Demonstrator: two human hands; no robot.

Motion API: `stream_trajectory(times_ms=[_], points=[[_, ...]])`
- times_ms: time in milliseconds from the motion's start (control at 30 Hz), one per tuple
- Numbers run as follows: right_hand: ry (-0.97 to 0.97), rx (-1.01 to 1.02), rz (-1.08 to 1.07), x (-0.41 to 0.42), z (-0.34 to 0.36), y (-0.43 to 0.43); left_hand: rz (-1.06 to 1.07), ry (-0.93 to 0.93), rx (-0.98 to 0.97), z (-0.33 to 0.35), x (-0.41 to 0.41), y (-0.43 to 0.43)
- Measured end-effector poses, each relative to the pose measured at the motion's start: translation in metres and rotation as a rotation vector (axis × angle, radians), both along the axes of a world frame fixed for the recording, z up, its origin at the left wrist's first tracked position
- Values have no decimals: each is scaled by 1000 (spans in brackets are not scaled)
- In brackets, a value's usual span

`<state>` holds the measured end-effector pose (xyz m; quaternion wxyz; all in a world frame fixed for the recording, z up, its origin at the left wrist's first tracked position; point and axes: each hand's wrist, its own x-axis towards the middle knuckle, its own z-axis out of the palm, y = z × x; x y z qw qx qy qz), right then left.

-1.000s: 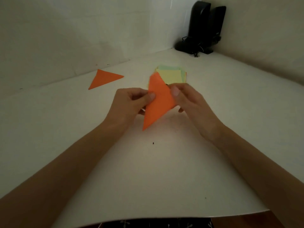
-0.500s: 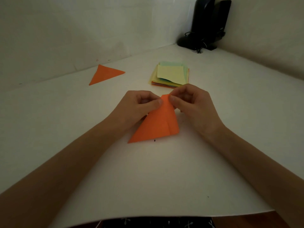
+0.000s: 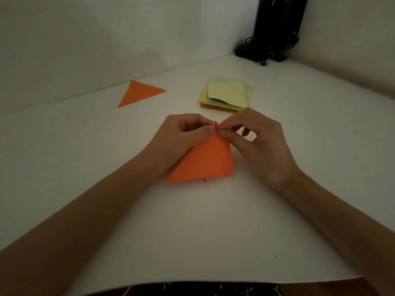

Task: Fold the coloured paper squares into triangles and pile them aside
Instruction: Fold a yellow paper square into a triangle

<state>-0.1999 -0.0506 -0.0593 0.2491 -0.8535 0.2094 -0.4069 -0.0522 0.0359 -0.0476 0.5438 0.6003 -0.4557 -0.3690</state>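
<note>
Orange paper sheet: folded over on itself into a rough triangle. It lies on the table at the centre of the frame, and its top corner is raised between both hands. A crease line runs down its right part.
Left hand: thumb and forefinger nip the top corner from the left, and the other fingers are curled in.
Right hand: thumb and forefinger nip the same corner from the right, and the remaining fingers are loosely bent behind.
How it will likely handle: very light and thin. It is limp enough to flop if held by one edge but takes a sharp crease. It probably slides on the smooth surface and wrinkles or tears if tugged.
Where to take hold: my judgement is at the matched corners, with fingertips only. A flat finger can then run along the fold while the other hand pins the sheet.
Folded orange paper triangle: lies flat in the upper left of the frame, well apart from the hands.
Stack of coloured paper squares: upper centre, just beyond the right hand, with a pale yellow sheet askew on top.
White table: bears everything, and a small dark speck sits just below the sheet.
Black speakers: in the upper right corner against the wall, with a cable at the base.
</note>
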Motion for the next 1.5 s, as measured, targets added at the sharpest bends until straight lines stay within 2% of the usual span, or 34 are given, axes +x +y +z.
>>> stream_trajectory(times_ms=[167,300,400,533,667,733,833,933,1100,1233,1367,1500], points=[[-15,-26,55,-2,1,-1,-3,-2,-20,2,-1,2],[-75,240,146,-6,8,2,-8,-21,-4,2,-1,2],[-158,445,126,-6,14,1,-3,-62,-11,0,0,0],[9,381,82,-2,11,1,-70,-213,-25,0,-1,0],[51,404,101,-2,13,2,-122,-411,-42,-1,-5,0],[97,388,102,-2,13,2,-117,-450,-43,0,-6,1],[140,368,107,1,13,5,-106,-429,-34,3,-5,1],[104,407,89,2,13,5,-96,-400,-14,5,-4,2],[82,480,93,-1,12,-1,-11,-273,-46,5,-3,3],[95,428,163,-1,12,0,-33,-215,-49,2,-6,3],[162,359,116,-2,14,-1,-33,-196,-72,2,-7,2],[108,517,135,-1,15,0,29,-109,-58,3,-6,0]])
